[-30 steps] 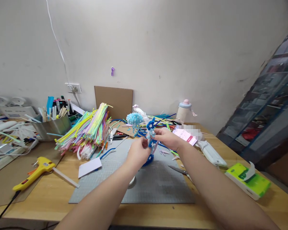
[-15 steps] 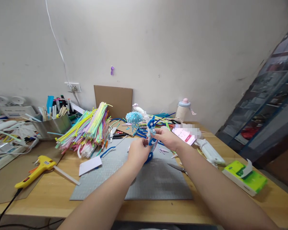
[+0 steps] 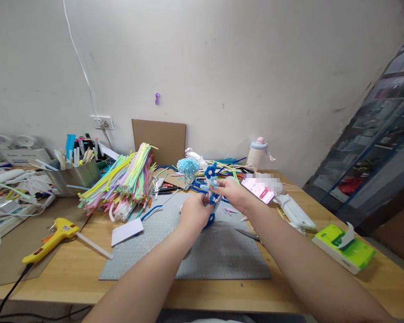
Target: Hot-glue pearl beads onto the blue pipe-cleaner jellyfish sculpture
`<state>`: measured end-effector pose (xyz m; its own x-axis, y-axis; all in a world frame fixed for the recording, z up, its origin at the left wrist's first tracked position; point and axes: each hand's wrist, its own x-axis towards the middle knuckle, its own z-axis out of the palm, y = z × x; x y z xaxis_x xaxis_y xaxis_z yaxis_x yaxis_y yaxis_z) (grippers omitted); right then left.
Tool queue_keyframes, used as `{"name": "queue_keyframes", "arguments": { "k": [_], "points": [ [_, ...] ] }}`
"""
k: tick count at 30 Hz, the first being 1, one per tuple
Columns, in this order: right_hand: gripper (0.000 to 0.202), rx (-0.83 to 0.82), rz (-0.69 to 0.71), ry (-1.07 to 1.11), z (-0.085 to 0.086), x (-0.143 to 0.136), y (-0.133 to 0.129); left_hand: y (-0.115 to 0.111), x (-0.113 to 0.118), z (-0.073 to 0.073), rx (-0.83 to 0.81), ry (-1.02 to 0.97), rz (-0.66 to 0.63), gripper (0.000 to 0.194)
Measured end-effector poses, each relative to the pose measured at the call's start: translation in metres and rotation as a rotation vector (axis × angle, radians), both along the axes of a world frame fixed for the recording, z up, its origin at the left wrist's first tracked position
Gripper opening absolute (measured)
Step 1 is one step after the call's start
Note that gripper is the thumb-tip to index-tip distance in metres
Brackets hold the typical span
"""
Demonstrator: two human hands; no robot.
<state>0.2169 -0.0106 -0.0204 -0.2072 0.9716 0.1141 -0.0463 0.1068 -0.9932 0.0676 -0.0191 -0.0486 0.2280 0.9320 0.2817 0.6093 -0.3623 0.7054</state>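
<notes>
Above the grey cutting mat [image 3: 138, 262], a pipe-cleaner figure [image 3: 211, 172] with blue flower shapes and white and light-blue parts stands between my hands. My left hand [image 3: 195, 210] has its fingers closed on the figure's lower left side; the fingertips are partly hidden. From the right, my right hand [image 3: 232, 192] pinches the figure at mid-height. A light-blue jellyfish-like pipe-cleaner piece [image 3: 187, 166] is just left of the figure's top, with a fluffy white piece [image 3: 195, 157] behind it. I cannot tell whether these join the figure. Scissors [image 3: 247, 234] lie by my right forearm.
Left of the mat lie a yellow glue gun [image 3: 52, 240] and a large bundle of coloured pipe cleaners [image 3: 128, 184]. A white card [image 3: 127, 232] rests on the mat. Rightward are a phone [image 3: 260, 190], a green tissue pack [image 3: 345, 249] and a bottle [image 3: 256, 154].
The figure has turned slightly in my hands, so its upper blue flower faces me more. The white piece's top sits a little lower. Both hands keep nearly the same place.
</notes>
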Motion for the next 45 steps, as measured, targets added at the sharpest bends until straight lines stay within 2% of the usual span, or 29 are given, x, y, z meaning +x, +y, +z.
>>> {"name": "queue_keyframes", "arguments": {
  "k": [15, 19, 22, 24, 27, 29, 31, 35, 40, 43, 45],
  "points": [
    [0.034, -0.008, -0.036, 0.009, -0.002, 0.0, -0.002, -0.001, 0.0, 0.001, 0.034, 0.014, -0.026, 0.008],
    [0.031, 0.0, -0.06, 0.038, -0.007, -0.002, -0.001, -0.007, -0.009, 0.007, 0.021, -0.008, -0.097, 0.01],
    [0.025, -0.015, -0.034, 0.049, -0.005, -0.001, -0.003, -0.009, -0.025, 0.018, 0.024, -0.04, -0.111, 0.016],
    [0.019, -0.027, -0.005, 0.054, 0.0, 0.0, -0.005, -0.004, -0.038, 0.031, 0.106, -0.091, -0.047, 0.017],
    [0.018, -0.048, 0.008, 0.068, 0.008, 0.002, -0.007, 0.017, -0.052, 0.054, 0.425, -0.127, 0.083, 0.016],
    [0.021, -0.065, -0.002, 0.079, 0.01, 0.003, -0.007, 0.036, -0.056, 0.067, 0.619, -0.027, 0.073, 0.018],
    [0.022, -0.081, -0.012, 0.088, 0.011, 0.003, -0.006, 0.056, -0.055, 0.075, 0.727, 0.09, 0.025, 0.021],
    [0.021, -0.098, -0.013, 0.09, 0.009, 0.002, -0.001, 0.08, -0.048, 0.08, 0.801, 0.202, -0.03, 0.021],
    [0.027, -0.127, -0.006, 0.066, 0.007, 0.003, 0.011, 0.089, -0.042, 0.079, 0.861, 0.175, -0.068, 0.012],
    [0.031, -0.13, -0.086, 0.028, 0.013, 0.007, 0.022, 0.093, -0.041, 0.08, 0.885, 0.148, -0.074, 0.008],
    [0.034, -0.101, -0.19, -0.004, 0.024, 0.011, 0.029, 0.095, -0.04, 0.08, 0.899, 0.139, -0.078, 0.008]
  ]
}}
